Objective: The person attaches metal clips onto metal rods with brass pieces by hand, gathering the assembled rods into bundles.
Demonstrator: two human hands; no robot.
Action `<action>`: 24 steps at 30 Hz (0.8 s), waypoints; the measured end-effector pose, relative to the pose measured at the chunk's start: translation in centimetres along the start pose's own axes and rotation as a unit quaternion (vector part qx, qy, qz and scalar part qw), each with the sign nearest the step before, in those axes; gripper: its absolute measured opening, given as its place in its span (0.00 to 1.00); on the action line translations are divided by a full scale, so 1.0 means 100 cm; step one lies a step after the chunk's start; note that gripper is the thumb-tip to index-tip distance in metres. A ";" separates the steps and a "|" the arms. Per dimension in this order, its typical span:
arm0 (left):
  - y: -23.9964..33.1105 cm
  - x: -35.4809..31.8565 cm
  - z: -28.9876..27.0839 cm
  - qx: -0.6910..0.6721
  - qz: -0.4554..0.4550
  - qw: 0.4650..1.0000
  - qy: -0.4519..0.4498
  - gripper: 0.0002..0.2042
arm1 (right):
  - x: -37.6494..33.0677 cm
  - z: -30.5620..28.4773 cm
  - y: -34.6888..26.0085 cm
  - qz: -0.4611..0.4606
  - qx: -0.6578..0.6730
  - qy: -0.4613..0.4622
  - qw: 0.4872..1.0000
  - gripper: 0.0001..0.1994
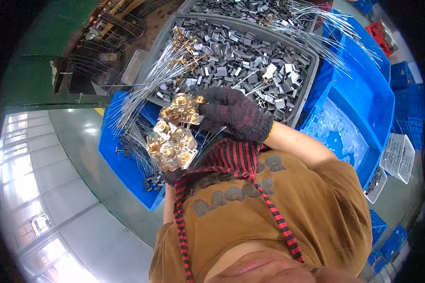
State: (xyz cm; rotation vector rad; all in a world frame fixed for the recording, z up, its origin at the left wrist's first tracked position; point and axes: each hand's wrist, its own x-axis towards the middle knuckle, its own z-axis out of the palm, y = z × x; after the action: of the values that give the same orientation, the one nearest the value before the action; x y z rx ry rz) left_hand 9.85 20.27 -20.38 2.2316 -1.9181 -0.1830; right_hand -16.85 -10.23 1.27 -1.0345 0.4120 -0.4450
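A bunch of shiny brass-coloured metal parts [174,141] with round, coil-like fronts is held up before my chest. My left hand [173,177], in a dark knitted glove, is under the bunch and grips it from below; most of its fingers are hidden. My right hand [236,113], in a black and dark red knitted glove, reaches in from the right. Its fingers close at the upper edge of the bunch, around a small brass-coloured part [200,99]. Thin metal wires [141,96] fan out just beyond the bunch.
Ahead stands a grey bin [311,70] full of small dark metal pieces [241,61], with wired brass-coloured parts [184,45] lying on top. Blue tubs stand on the left [109,153] and right [370,94]; the right one holds foamy liquid [337,127]. White baskets [397,158] are farther right.
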 end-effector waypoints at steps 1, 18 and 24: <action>-0.001 0.000 -0.002 0.001 0.001 1.000 0.006 0.34 | -0.001 0.002 0.000 0.028 0.048 -0.011 0.998 0.22; 0.026 -0.010 -0.035 0.029 -0.018 0.991 0.127 0.32 | 0.004 0.015 -0.018 -0.042 0.117 -0.084 0.989 0.20; 0.043 0.001 -0.032 0.036 -0.042 0.984 0.170 0.31 | -0.020 -0.007 -0.037 0.097 -0.059 0.050 0.992 0.11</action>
State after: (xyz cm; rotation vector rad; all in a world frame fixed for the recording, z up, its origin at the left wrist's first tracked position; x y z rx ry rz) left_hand 6.43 19.79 -16.29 2.2162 -1.6757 0.2440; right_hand -19.49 -11.33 4.49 -1.0778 0.6282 -0.3007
